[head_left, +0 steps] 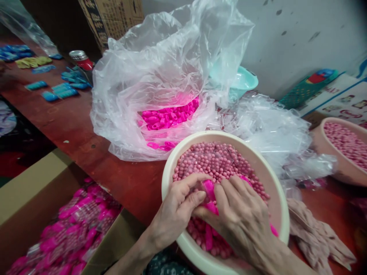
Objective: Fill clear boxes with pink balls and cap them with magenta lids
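My two hands are together over a cream basin (pixel 282 206) of small pink beads (pixel 197 158). My left hand (pixel 174 202) is closed, its thumb and forefinger pinched beside a bright pink plastic piece (pixel 208 188). Curled fingers of my right hand (pixel 243 214) meet the same piece from the other side. More pink pieces show below and behind the right hand, some partly hidden by it. A clear plastic film (pixel 219 156) lies over the beads just beyond my fingertips; whether it joins the pink piece is hard to tell.
Behind the basin, a large clear bag (pixel 160 72) holds many pink plastic pieces (pixel 169 116). Clear empty packets (pixel 269 126) are heaped to the right, near another bead basin (pixel 327 152) and a crumpled cloth (pixel 312 229). At lower left stands a carton (pixel 37 179) of filled pink packets (pixel 74 221).
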`<state>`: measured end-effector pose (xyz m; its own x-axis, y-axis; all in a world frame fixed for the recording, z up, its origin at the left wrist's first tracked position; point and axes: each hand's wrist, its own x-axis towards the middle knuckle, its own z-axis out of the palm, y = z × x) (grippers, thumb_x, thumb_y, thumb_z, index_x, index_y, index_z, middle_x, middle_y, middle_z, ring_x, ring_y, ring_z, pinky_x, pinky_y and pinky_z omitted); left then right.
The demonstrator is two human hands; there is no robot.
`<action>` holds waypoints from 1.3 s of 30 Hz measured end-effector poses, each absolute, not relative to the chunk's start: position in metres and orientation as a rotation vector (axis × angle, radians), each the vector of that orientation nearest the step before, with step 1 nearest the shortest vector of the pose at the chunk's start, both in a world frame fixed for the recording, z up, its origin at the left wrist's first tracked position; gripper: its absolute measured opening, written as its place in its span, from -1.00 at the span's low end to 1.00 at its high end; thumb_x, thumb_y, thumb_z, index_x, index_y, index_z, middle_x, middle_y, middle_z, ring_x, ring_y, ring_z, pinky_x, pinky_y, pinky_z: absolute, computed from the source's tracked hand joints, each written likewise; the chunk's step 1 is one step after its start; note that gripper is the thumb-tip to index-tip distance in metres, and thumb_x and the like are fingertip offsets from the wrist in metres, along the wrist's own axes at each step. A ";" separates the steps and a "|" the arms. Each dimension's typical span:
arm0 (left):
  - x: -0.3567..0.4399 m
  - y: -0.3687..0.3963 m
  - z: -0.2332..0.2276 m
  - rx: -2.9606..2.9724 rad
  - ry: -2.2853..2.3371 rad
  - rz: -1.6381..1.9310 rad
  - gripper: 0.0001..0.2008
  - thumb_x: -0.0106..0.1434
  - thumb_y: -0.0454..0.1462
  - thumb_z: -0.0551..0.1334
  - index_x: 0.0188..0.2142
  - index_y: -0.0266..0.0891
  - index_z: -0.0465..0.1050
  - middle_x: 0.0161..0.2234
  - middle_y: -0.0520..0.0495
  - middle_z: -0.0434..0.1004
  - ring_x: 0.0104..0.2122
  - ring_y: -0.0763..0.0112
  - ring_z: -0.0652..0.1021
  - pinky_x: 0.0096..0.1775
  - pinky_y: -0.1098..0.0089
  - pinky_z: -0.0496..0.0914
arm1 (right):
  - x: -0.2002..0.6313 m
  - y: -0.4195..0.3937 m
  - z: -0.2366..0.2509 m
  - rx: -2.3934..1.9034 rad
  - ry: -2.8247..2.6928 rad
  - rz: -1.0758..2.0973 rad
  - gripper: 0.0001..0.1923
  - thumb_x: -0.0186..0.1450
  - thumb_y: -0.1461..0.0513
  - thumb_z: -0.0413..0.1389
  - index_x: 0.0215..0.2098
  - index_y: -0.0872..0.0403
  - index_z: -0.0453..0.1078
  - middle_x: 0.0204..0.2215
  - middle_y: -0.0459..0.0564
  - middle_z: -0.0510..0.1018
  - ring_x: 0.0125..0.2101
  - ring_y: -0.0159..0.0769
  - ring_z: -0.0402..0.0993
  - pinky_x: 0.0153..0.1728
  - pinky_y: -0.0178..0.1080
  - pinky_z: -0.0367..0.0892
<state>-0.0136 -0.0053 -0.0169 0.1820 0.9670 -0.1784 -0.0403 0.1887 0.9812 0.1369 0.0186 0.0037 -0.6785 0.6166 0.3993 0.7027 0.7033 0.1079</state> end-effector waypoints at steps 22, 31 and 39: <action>-0.007 -0.008 -0.013 0.851 1.032 1.088 -0.65 0.27 -0.22 0.15 0.05 -0.09 0.22 -0.36 0.04 0.38 -0.47 0.56 0.40 -0.46 0.59 0.29 | 0.144 0.018 -0.001 -1.186 -2.075 0.529 -0.69 0.34 0.28 -0.08 0.02 0.14 0.30 -0.11 0.18 0.49 -0.11 -0.18 0.46 -0.19 -0.21 0.44; -0.010 -0.011 -0.014 0.810 0.929 1.237 -0.71 0.28 -0.31 0.13 0.01 -0.14 0.29 -0.32 0.02 0.41 -0.36 0.57 0.40 -0.30 0.61 0.29 | 0.141 0.008 -0.017 -1.086 -2.551 -0.002 -0.13 0.25 -0.04 -0.01 0.30 0.23 -0.31 0.15 0.39 0.18 0.06 0.09 0.28 -0.16 -0.06 0.44; -0.011 -0.009 -0.018 0.739 0.893 1.217 -0.70 0.26 -0.28 0.16 0.00 -0.18 0.33 -0.42 0.05 0.40 -0.41 0.58 0.43 -0.36 0.62 0.32 | 0.139 0.014 -0.013 -1.121 -2.233 0.722 -0.55 0.27 0.11 0.06 0.09 0.02 0.13 -0.23 0.04 0.52 -0.31 -0.23 0.49 -0.32 -0.25 0.45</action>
<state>-0.0108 -0.0088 -0.0184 0.1050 0.9790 -0.1745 -0.4602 0.2034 0.8642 0.1391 0.0143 -0.0126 -0.5126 0.8301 0.2195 0.5443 0.5119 -0.6646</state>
